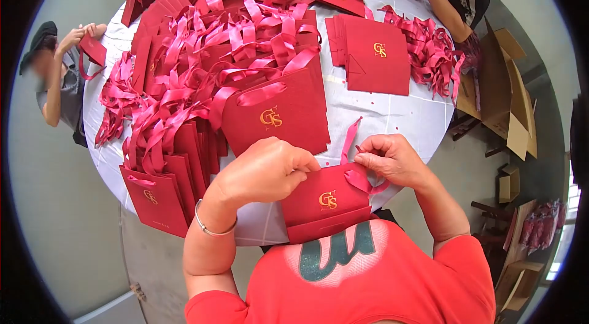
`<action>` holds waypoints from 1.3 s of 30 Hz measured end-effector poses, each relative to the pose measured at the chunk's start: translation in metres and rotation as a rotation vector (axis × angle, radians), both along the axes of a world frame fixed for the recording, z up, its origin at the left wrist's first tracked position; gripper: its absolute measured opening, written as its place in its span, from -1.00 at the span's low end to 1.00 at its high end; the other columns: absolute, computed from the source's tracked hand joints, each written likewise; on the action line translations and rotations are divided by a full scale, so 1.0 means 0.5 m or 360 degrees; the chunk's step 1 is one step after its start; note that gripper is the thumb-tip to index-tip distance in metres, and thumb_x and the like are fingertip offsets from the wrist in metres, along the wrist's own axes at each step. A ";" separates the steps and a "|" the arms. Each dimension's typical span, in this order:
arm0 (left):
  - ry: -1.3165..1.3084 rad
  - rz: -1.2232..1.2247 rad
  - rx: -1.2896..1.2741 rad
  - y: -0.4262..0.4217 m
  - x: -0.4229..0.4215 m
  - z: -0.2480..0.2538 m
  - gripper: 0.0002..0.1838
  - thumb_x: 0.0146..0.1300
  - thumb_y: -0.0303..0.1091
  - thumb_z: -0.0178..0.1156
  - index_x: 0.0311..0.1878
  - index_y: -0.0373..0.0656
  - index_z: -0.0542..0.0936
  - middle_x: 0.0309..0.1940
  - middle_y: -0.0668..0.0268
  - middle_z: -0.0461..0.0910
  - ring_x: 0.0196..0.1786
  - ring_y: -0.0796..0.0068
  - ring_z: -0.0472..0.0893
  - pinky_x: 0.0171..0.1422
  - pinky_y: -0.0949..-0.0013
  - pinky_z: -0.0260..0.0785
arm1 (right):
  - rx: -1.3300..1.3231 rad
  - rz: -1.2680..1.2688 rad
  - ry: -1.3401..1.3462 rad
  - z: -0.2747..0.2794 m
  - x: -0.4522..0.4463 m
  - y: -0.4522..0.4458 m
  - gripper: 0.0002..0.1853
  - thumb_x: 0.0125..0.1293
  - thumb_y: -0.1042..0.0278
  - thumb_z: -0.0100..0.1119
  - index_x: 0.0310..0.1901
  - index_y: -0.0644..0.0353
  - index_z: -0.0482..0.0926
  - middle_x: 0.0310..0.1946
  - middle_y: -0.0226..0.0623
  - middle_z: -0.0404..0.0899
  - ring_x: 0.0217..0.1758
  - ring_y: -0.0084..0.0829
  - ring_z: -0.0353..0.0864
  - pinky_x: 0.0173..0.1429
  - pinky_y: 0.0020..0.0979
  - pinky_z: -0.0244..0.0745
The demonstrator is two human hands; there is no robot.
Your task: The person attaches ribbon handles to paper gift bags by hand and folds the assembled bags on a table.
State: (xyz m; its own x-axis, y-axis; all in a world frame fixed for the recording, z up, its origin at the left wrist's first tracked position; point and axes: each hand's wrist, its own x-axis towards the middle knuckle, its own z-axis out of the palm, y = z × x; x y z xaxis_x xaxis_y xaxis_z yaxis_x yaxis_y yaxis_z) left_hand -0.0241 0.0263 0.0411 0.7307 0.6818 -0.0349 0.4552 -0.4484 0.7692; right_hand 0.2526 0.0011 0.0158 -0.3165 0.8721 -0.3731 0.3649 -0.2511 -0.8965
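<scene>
A red paper bag [327,198] with a gold logo lies at the table's near edge against my body. My left hand [270,167] is at the bag's upper left edge, its fingers bent and pressed together on the rim. At the upper right corner my right hand [392,158] pinches the bag's edge or a ribbon end; the exact grip is too small to tell. A pink ribbon [350,140] stands up between my hands, and another ribbon loop [368,184] hangs over the bag's front. Just beyond my left hand lies a larger red bag [273,117].
Piles of red bags with pink ribbons [202,48] cover the left and far table. A bag stack [377,54] lies at right. One person [58,79] at left holds a small bag; another person's arm [438,2] reaches in. Cardboard boxes [509,97] stand at right.
</scene>
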 end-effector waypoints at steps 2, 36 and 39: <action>-0.0028 -0.0024 -0.0208 0.007 -0.002 0.011 -0.77 0.18 -0.59 0.20 -0.10 -0.25 0.69 -0.41 0.18 0.72 -0.54 0.42 0.67 -0.37 0.38 0.51 | -0.0024 -0.0015 -0.0010 0.002 0.002 0.003 -0.83 0.38 0.35 0.28 -0.29 0.29 0.64 -0.58 -0.60 0.48 -0.51 -0.76 0.36 -0.46 -0.60 0.29; -0.0214 0.0235 -0.0797 0.007 0.021 -0.011 -0.84 0.31 -0.63 0.03 -0.09 -0.37 0.55 -0.46 0.23 0.65 -0.64 0.57 0.59 -0.55 0.46 0.41 | 0.1304 0.0388 -0.0399 0.019 -0.043 0.017 -0.83 0.11 0.64 0.38 -0.24 0.26 0.69 -0.46 -0.26 0.58 -0.39 -0.34 0.61 -0.32 -0.39 0.46; -0.0099 0.0183 -0.0827 0.014 0.015 -0.004 -0.83 0.35 -0.58 0.01 -0.09 -0.38 0.54 -0.51 0.23 0.62 -0.62 0.53 0.62 -0.54 0.45 0.42 | 0.1301 0.0373 -0.0372 0.017 -0.040 0.013 -0.83 0.12 0.64 0.37 -0.23 0.26 0.69 -0.45 -0.26 0.59 -0.38 -0.35 0.60 -0.30 -0.40 0.47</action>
State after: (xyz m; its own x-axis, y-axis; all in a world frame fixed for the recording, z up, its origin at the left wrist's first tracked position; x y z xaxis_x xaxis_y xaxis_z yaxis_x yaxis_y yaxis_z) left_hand -0.0164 0.0333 0.0390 0.6635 0.6621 -0.3483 0.4253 0.0491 0.9037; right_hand 0.2324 0.0076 0.0245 -0.5144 0.8167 0.2616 0.5230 0.5405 -0.6591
